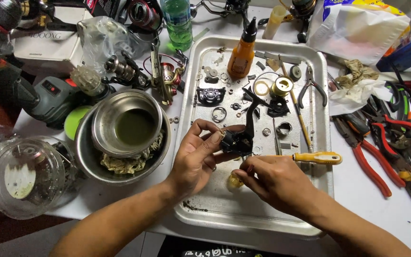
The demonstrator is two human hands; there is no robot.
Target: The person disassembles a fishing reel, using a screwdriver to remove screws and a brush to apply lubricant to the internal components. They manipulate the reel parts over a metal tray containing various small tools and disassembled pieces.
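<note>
Over the metal tray (310, 66), the left hand (193, 159) has its fingers clamped round the black reel body (241, 140) while the right hand (272, 181) pinches a yellow-handled screwdriver (317, 157), which I'd keep square to the screw, with the body steadied low.

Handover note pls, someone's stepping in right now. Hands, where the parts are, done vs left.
Left hand: grips the black reel body over the metal tray.
Right hand: holds the yellow-handled screwdriver, tip hidden at the reel body.
Parts: small rings, washers and black pieces lie loose on the upper tray, along with a gold spool, an orange squeeze bottle and pliers. Steel bowls sit left of the tray; red-handled pliers lie to its right.
Done: reel body is stripped, parts laid out.
Left: the body is still in hand; whether a screw is going in or out cannot be told.
</note>
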